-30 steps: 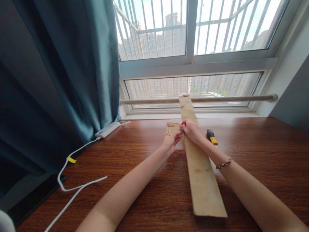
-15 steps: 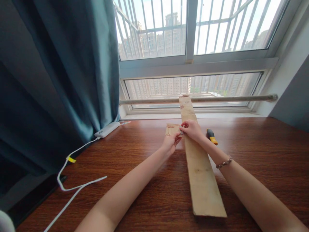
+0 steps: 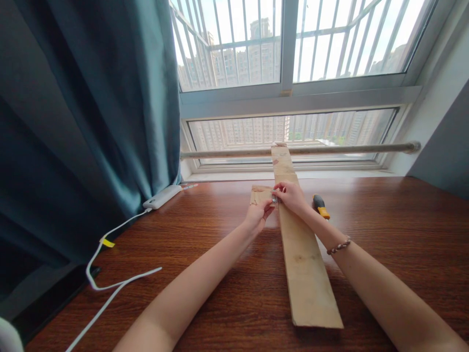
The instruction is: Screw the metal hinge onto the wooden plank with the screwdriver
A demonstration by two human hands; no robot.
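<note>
A long, flat wooden board (image 3: 309, 266) lies lengthwise, its far end reaching the rail by the window. Against its left side is a short board piece (image 3: 258, 194) with a torn-looking surface. My left hand (image 3: 259, 216) is closed at the near edge of the short piece, thumb on top and fingers curled below. Where the two boards meet sits a small shiny metal piece (image 3: 274, 199), partly covered by fingers; its exact kind is unclear. My right hand (image 3: 292, 196) rests over the long board, thumb and forefinger pinched at the metal piece.
A black-and-yellow handled screwdriver (image 3: 321, 206) lies right of the long board. On the left, a white power bank (image 3: 162, 197) with a white cable (image 3: 95, 283) lies by the dark blue curtain (image 3: 146, 98). A horizontal rail (image 3: 348, 149) crosses before the window.
Both hands stay almost in place at the boards' junction. The fingers have shifted slightly, and a bit more of the metal piece's surface shows. The boards have not visibly moved.
</note>
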